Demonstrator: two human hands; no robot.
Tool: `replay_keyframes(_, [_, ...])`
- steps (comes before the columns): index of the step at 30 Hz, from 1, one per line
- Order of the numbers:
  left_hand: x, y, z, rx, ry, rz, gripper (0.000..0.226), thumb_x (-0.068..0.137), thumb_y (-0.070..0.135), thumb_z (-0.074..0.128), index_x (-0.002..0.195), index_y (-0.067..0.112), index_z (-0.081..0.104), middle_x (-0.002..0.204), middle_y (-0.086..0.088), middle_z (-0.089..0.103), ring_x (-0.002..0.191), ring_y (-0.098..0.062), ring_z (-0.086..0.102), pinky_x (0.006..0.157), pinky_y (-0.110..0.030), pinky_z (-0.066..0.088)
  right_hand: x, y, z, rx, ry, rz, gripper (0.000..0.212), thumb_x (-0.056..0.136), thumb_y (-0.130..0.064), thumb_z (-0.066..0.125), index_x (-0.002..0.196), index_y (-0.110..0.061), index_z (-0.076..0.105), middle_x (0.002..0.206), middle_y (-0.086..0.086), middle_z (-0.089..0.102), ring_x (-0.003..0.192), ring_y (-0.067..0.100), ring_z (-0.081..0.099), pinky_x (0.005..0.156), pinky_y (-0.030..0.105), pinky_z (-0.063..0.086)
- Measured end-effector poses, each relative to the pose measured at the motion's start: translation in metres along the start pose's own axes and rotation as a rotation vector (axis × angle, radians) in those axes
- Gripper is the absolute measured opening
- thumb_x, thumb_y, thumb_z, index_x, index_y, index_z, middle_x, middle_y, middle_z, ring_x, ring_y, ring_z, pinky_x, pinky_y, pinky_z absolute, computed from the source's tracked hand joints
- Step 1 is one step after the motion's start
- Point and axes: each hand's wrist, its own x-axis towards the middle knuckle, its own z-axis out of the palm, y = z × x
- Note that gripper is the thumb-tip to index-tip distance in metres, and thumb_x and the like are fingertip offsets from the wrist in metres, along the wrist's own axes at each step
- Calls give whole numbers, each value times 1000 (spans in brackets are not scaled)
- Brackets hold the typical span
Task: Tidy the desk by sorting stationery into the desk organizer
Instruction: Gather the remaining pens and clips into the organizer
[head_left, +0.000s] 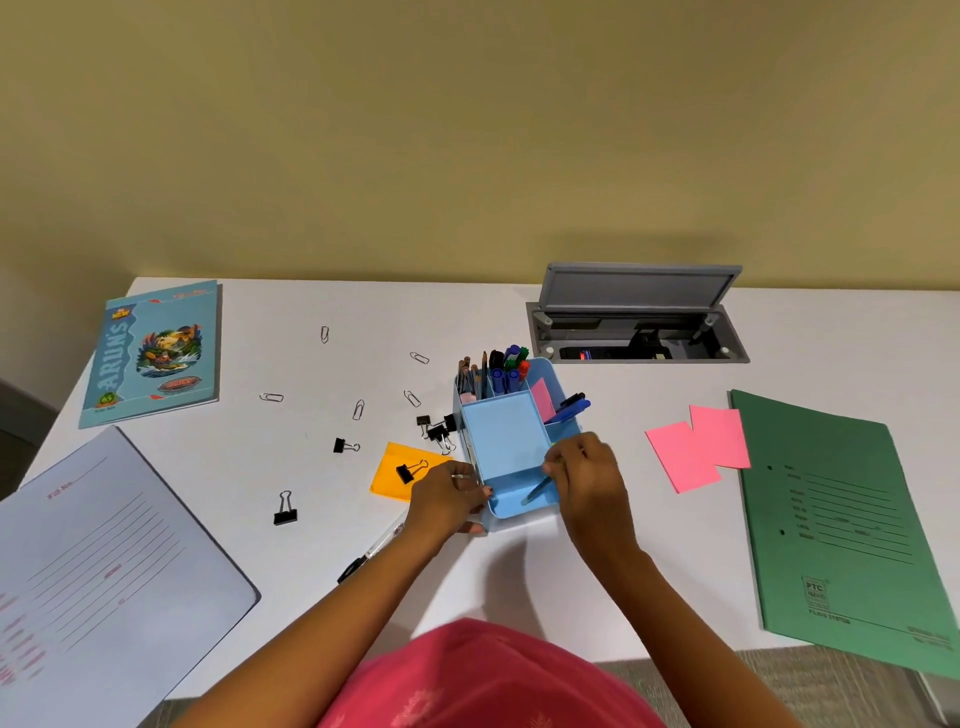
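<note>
Our right hand (589, 475) has its grip pinched shut on a green pen (537, 489), the tip angled down into the low front tray of the blue desk organizer (506, 441), which stands just right of the frame's centre. Our left hand (447, 496) is closed on the organizer's front left corner, steadying it.

The risk, as we judge it: the pen lies slanted, so if we let go early it may slide out over the low front lip — or a nudge from the left hand could push the organizer into the binder clips just beside it.

Counting what is loose on the table (623, 571): five paper clips (358, 409) scattered above and left of centre; binder clips (285, 509) — one lower left, one at mid-left, one on the orange sticky note (395, 480), and a cluster against the organizer's left wall that looks like two or three, hard to separate. Two pink sticky notes (696, 452) overlap at right, with a third pink one standing inside the organizer. One pen (371, 548) lies under our left forearm. One green file (841, 525), one pale file (104, 561), one notebook (150, 353).
</note>
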Motion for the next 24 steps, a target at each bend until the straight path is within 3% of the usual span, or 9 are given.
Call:
replay_keyframes(1, [1, -1, -1, 4, -2, 4, 29, 79, 6, 73, 102, 10, 57, 108, -18, 64, 88, -34, 68, 66, -50, 59, 6, 0, -3, -7, 21, 11, 12, 89, -12, 55, 89, -4, 64, 90, 13, 62, 79, 25, 58, 66, 29, 53])
replay_keyframes(3, [1, -2, -1, 8, -9, 8, 28, 79, 7, 73, 101, 10, 57, 107, -18, 65, 84, -32, 68, 65, -49, 59, 24, -2, -9, 75, 26, 206, 11, 90, -11, 58, 99, -7, 62, 102, 11, 58, 91, 26, 55, 71, 28, 46])
replay_keyframes(6, [2, -5, -1, 8, -17, 1, 27, 79, 9, 74, 101, 8, 58, 105, -18, 66, 77, -32, 69, 62, -46, 60, 47, 5, -6, 109, 28, 380, 27, 88, -7, 61, 114, -13, 56, 116, 8, 53, 106, 23, 50, 77, 27, 44])
replay_keyframes(9, [1, -5, -2, 11, -21, 2, 27, 79, 10, 73, 102, 5, 59, 104, -20, 66, 73, -28, 67, 52, -36, 59, 62, 12, -4, 132, -52, 388, 37, 88, -7, 62, 124, -12, 54, 123, 10, 52, 113, 25, 49, 86, 32, 46])
replay_keyframes(12, [1, -5, -2, 9, -23, 4, 26, 80, 10, 73, 101, 4, 60, 101, -19, 66, 73, -29, 67, 51, -35, 59, 71, 15, -2, 103, -98, 315, 23, 88, -2, 60, 110, -5, 63, 110, 14, 59, 102, 28, 54, 78, 29, 45])
replay_keyframes(16, [1, -6, -2, 13, -16, 7, 25, 79, 11, 74, 100, 4, 61, 99, -18, 68, 74, -30, 68, 56, -38, 60, 71, 13, -5, 98, -37, 298, 11, 86, 1, 60, 95, 0, 66, 97, 16, 61, 90, 27, 57, 70, 29, 48])
replay_keyframes(19, [2, -8, -1, 15, -11, 10, 25, 80, 12, 73, 100, 4, 61, 97, -18, 68, 73, -29, 68, 57, -38, 60, 69, 11, -12, 104, 18, 311, 12, 87, -1, 61, 97, 0, 66, 99, 16, 61, 89, 27, 58, 70, 29, 50])
replay_keyframes(24, [3, -9, -1, 10, -10, 18, 24, 80, 12, 73, 100, 4, 61, 96, -17, 68, 68, -24, 67, 51, -32, 59, 68, 11, -28, 103, 136, 306, 15, 89, -3, 60, 103, -3, 65, 104, 15, 60, 91, 25, 59, 71, 20, 39])
